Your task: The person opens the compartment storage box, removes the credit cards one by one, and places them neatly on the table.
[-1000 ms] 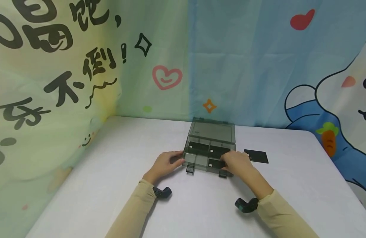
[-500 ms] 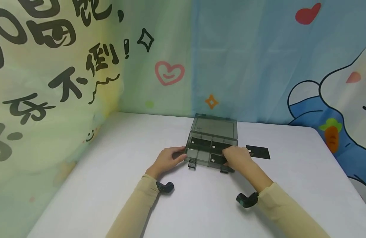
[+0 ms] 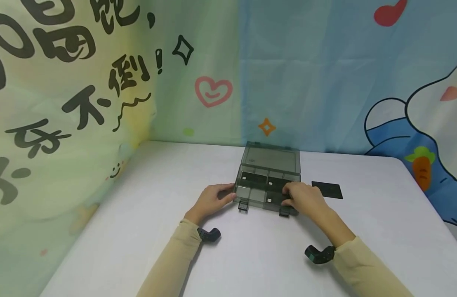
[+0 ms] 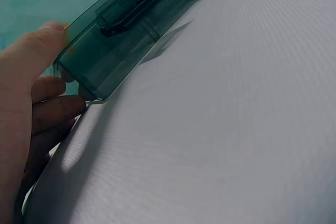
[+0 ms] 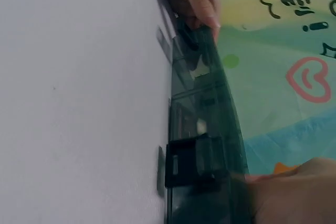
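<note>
The left hand [image 3: 210, 200] holds the left end of a see-through dark box [image 3: 258, 203], with its thumb up at the top edge and its other fingers bent at the side and low down, so there is only a small gap between thumb and fingers, and the box is in it. The right hand [image 3: 306, 198] is bent over the right end of the box, its thumb and first finger a little way apart, reaching in by a black card. The right wrist view is blurry there, so I cannot tell if those fingers pinch that card or just touch it. There is one box, and it sits on one white table [image 3: 250, 255], near the back edge, with its one lid [image 3: 272, 160] tipped back. Two small clips [image 3: 243, 205] stick out at the front of the box. I count four black cards: three are in the box, with one at the back left [image 3: 254, 178], one at the back right, and one at the front, under the right hand. The last one lies flat on the table, just to the right of the box. Each wrist wears one little black camera [image 3: 209, 235], so that makes two. On the cloth [image 3: 288, 82] behind are two hearts, one pink and one red, and one orange carrot [image 3: 422, 173].
</note>
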Tool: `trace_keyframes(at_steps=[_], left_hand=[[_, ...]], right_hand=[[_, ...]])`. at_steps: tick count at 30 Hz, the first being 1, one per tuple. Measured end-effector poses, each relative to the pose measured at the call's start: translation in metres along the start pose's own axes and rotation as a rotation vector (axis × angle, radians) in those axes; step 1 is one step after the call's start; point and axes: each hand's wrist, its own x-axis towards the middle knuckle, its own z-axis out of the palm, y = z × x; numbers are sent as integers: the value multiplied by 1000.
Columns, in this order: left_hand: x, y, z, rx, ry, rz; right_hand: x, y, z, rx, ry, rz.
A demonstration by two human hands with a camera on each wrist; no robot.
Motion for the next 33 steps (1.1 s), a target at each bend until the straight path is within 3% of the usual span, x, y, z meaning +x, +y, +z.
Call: trace_keyframes(at_steps=[4,8,15,25,29,33], left_hand=[[2,-1,1,2,12,16],[5,-1,1,4,19,27],[1,-2,3,5,3,3],[1,-1,-1,5,12,6],[0,1,-2,0,7,2],[-1,2,0,2,10,5]], right_hand=[[-5,4,3,65,85,-2],[-7,6,4,91,117,0],[-9,7,3,185,69,-20],[-19,17,-5,347,21,-138],[-20,19,-5,367,31,-133],[-20,20,-3,398,39,-75]])
